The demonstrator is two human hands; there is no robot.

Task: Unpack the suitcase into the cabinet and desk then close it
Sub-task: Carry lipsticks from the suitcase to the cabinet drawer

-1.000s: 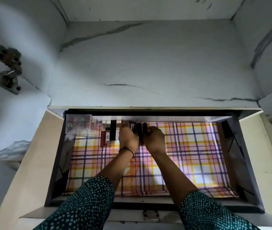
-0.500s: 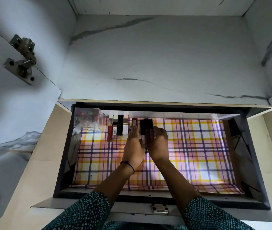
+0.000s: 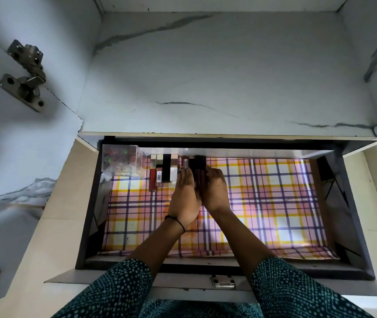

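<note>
Plainly, the dark tubes [image 3: 200, 172] sit at the back wall of the drawer [image 3: 334, 203], hemmed between both hands: the left hand [image 3: 185, 198] lays nearly straight fingers along their left side, while the right hand [image 3: 215, 191] curls its fingers over their right. Too hard a nudge could skew them, or knock the row of lipsticks [image 3: 163, 172] just beside; further left stands a clear box [image 3: 122, 160]; the plaid liner [image 3: 274, 203] might ruck under a sliding palm. That crowded left side leaves little room.
</note>
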